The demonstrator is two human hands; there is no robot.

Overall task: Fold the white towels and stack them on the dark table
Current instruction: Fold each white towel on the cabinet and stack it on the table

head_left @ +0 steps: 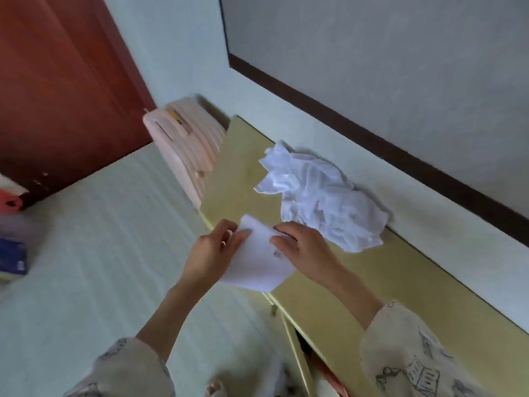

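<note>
At the far left a reddish-brown door (60, 81) stands behind a pale striped floor (100, 253), and a pink ribbed object (186, 147), which I cannot identify, leans against the near end of the yellowish tabletop (357, 285).

The left hand (213, 253) holds the left edge of a small folded white towel (259, 262), thumb on top and fingers curled beneath. The towel sits at the table's front edge, partly overhanging it, with a small printed mark showing on its upper face. The right hand (300, 247) rests on the towel's right side, fingers bent and pressing down near a fold; whether it pinches a layer I cannot tell.

Further right, a crumpled heap of white towels (320, 196) lies on the tabletop against the wall, just beyond the right hand.

The step in hand looks like finishing a fold on this one towel. Next would be flattening it, setting it down squarely, then drawing another from the heap. No dark table is in view.
</note>
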